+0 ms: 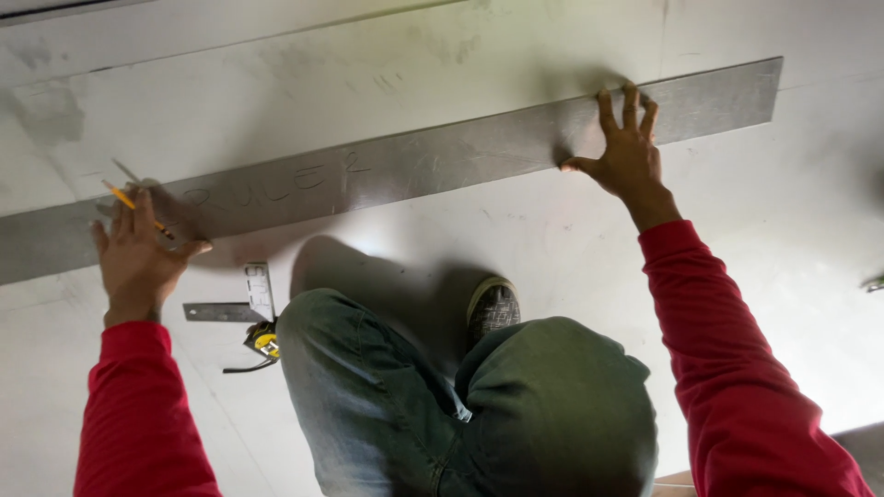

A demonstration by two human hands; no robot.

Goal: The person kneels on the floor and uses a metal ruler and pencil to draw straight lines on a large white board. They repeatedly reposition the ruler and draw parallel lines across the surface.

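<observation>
A long flat metal straightedge (405, 170) lies across a pale grey sheet (552, 276) of board on the floor, running from the left edge of the view up toward the far right, its right end a little higher in the picture than its left.

The right hand (626, 152) presses on the straightedge near its right end. The fingers (630, 103) are spread apart and reach over the bar's far edge, while the thumb points left along its near edge, so the grip is open and flat on the metal rather than wrapped around it.

The left hand (138, 258) rests on the near edge of the straightedge toward its left end. Its fingers are loosely fanned, and a yellow pencil (129, 202) is pinched between them (the tip points up and left, onto the bar). The grip there is closed lightly on the pencil while the palm bears on the sheet.

Both arms wear red sleeves (727, 350). The person crouches over the sheet in grey-green trousers (479, 405), with one shoe (493, 308) planted on the board just below the middle of the straightedge.

Just beside the left knee, on the sheet, lies a small metal square (230, 308), and touching it a yellow and black tape measure (262, 342) with a dark strap trailing out to the left.
</observation>
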